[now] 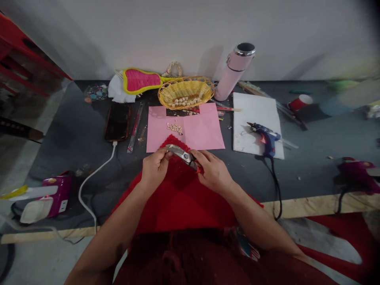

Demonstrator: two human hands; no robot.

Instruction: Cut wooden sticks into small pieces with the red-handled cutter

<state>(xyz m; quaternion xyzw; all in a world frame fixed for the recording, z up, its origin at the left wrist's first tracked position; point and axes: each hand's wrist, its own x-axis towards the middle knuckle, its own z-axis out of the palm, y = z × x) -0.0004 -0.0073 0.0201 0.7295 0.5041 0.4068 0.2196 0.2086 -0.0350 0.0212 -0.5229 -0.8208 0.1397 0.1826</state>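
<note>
One metal cutter (179,152) sits gripped in the right hand (213,171); the left hand (153,164) pinches something unclear at the tip; ideally, hold well back when squeezing.

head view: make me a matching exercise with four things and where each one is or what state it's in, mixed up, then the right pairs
Things
1. metal hand tool
2. glue gun
3. yellow basket
4. phone

Places and states
A. has small pale pieces in it
B. joined to a white cable
C. held in the right hand
D. lying on a white board

Right pairs: 1-C, 2-D, 3-A, 4-B
</note>
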